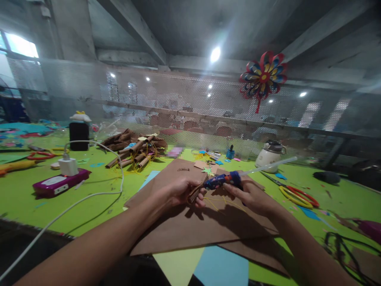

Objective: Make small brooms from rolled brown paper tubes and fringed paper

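In the head view, my left hand (182, 191) is closed around a small pleated bundle of brown paper (194, 194). Wrapped round a dark blue patterned glue gun (222, 181) is my right hand (252, 194). The gun lies nearly level with its nozzle end at the paper bundle; whether they touch I cannot tell. A clear glue stick (272, 165) juts from its back end. Both hands are above a large brown paper sheet (166, 226), where thin yellow string (214, 203) lies. A pale green star (206, 170) is just beyond the gun.
On the left, a purple power strip (61, 183) holds a white charger (68, 165) with its cable (89, 195). Rolled brown papers (143, 155) are heaped behind. Red-and-yellow scissors (297, 195) and a white bottle (269, 157) stand at right. A mesh partition (178, 103) borders the table.
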